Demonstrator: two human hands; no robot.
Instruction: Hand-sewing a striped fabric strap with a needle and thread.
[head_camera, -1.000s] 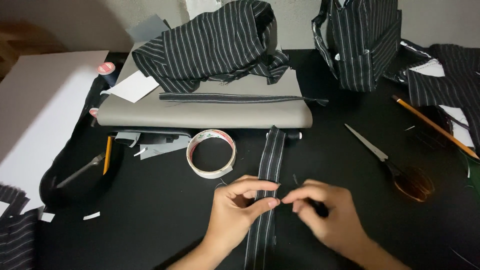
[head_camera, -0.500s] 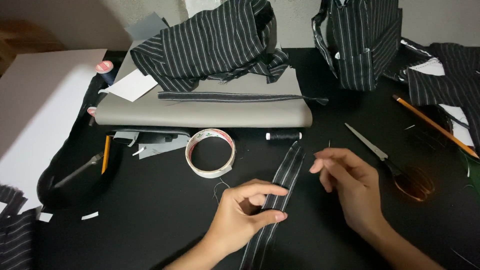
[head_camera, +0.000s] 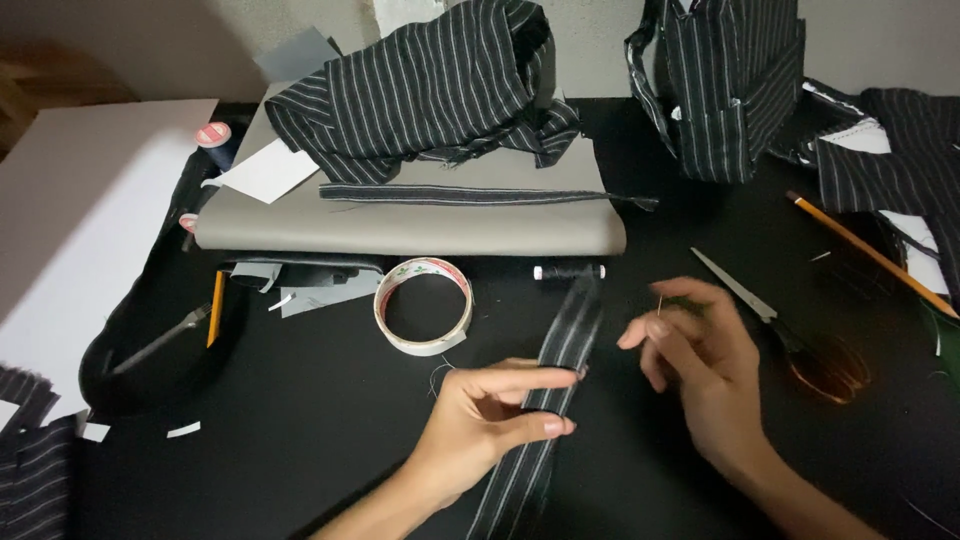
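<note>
While the head camera looks down on the black tabletop (head_camera: 300, 440), the left hand (head_camera: 480, 425) has the long black strip of white-pinstriped cloth (head_camera: 565, 340) nipped between thumb and fingers, clamped on it near its middle. That strip lies on the table, running from six o'clock up toward twelve, where its far end stops just short of a small black thread spool (head_camera: 568, 271). At three o'clock of the strip, apart from it, the right hand (head_camera: 700, 370) hangs over the table with fingertips pinched together on a thin sewing needle (head_camera: 659, 303); any thread is too fine to make out. Further toward three o'clock lie dark-handled scissors (head_camera: 770, 320), and past them an orange pencil (head_camera: 865, 252). At ten o'clock of the left hand sits a roll of clear tape (head_camera: 423, 305). Up at twelve o'clock a grey flat case (head_camera: 410, 225) carries a heap of matching striped fabric (head_camera: 420, 90) and a second striped strip (head_camera: 470, 194).
</note>
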